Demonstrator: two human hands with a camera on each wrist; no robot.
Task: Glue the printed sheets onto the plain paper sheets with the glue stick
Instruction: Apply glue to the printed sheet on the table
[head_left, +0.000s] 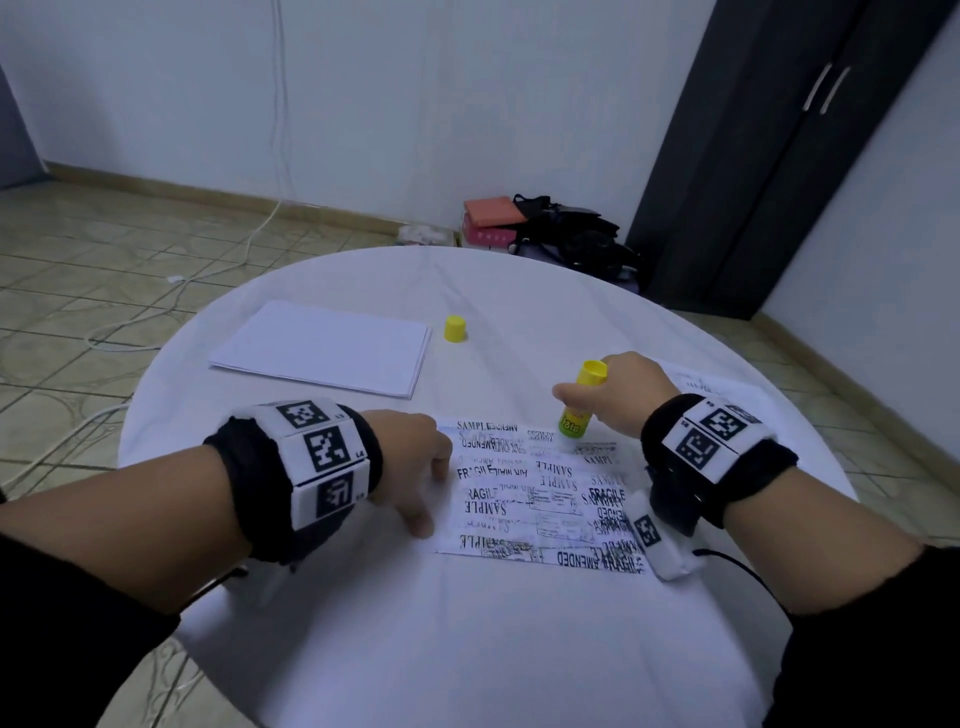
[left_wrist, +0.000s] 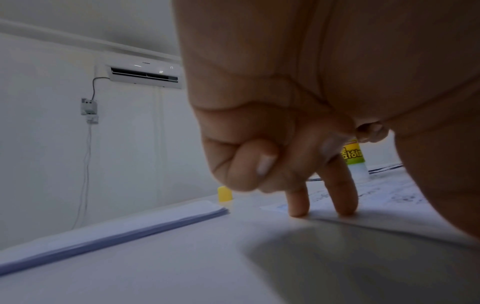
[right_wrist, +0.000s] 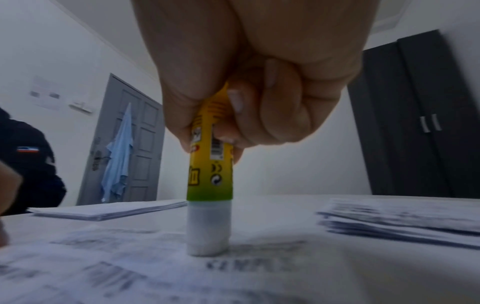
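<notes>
Head view: nearest on the round white surface (head_left: 467, 649) lies a printed sheet (head_left: 540, 499), print side up. The left hand (head_left: 410, 462) rests on the sheet's left edge; in the left wrist view two straight fingers (left_wrist: 340, 193) press down on the paper while the others curl into the palm, holding nothing. The right hand (head_left: 618, 395) is at the sheet's far right corner, fingers and thumb wrapped around the glue stick (head_left: 582, 400). The stick stands nearly upright, and the right wrist view shows its white glue end (right_wrist: 209, 230) touching the printed sheet. Just right of that hand lies a stack of printed sheets (right_wrist: 405, 220), partly hidden in the head view. Farther off on the left lies a stack of plain sheets (head_left: 322, 348), and just right of it the yellow cap (head_left: 455, 329) stands by itself, well apart from the stick.
</notes>
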